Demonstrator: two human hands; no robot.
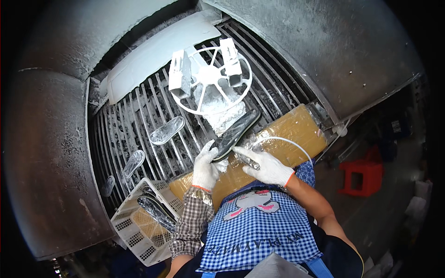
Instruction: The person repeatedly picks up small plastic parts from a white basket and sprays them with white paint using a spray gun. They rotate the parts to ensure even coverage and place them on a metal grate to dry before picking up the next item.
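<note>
A dark shoe sole (pixel 238 132) with a pale edge slants up and away in front of me. My left hand (pixel 205 167), in a white glove, is closed on its near end. Beside it, my gloved right hand (pixel 269 169) grips a small metal tool (pixel 249 161), whose exact kind I cannot make out. A thin white hose (pixel 289 141) arcs over that hand. Just beyond the sole stands a white spoked wheel (pixel 218 78) on a powder-caked base, carrying two white rectangular hollow blocks (pixel 180 74).
Slatted metal grating (pixel 153 97) lies beneath, with several film-like sole shapes (pixel 167 130) at left. A white plastic crate (pixel 139 227) holds dark soles (pixel 155 211). A tape-covered board (pixel 296 134) edges the near side. Metal walls (pixel 51 153) flank the grating; a red stool (pixel 361 176) stands right.
</note>
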